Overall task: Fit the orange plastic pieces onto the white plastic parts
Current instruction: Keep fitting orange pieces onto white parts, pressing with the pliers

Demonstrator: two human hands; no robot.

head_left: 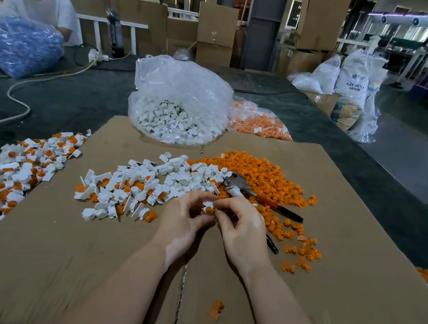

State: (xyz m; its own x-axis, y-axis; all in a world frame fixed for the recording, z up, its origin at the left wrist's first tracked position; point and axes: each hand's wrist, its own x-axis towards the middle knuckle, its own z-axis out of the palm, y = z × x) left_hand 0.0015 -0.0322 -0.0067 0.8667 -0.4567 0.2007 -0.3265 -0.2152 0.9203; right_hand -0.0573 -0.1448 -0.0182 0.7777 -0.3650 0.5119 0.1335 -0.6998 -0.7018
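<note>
Both hands grasp one white part with an orange piece at mid-sheet.

The left hand (184,218) and right hand (240,224) pinch the white part (208,205) and orange piece (209,210) between fingertips above the cardboard sheet (64,265). Loose white parts (152,181) lie left and far; the orange pile (264,177) and pliers (251,193) lie far right.
</note>
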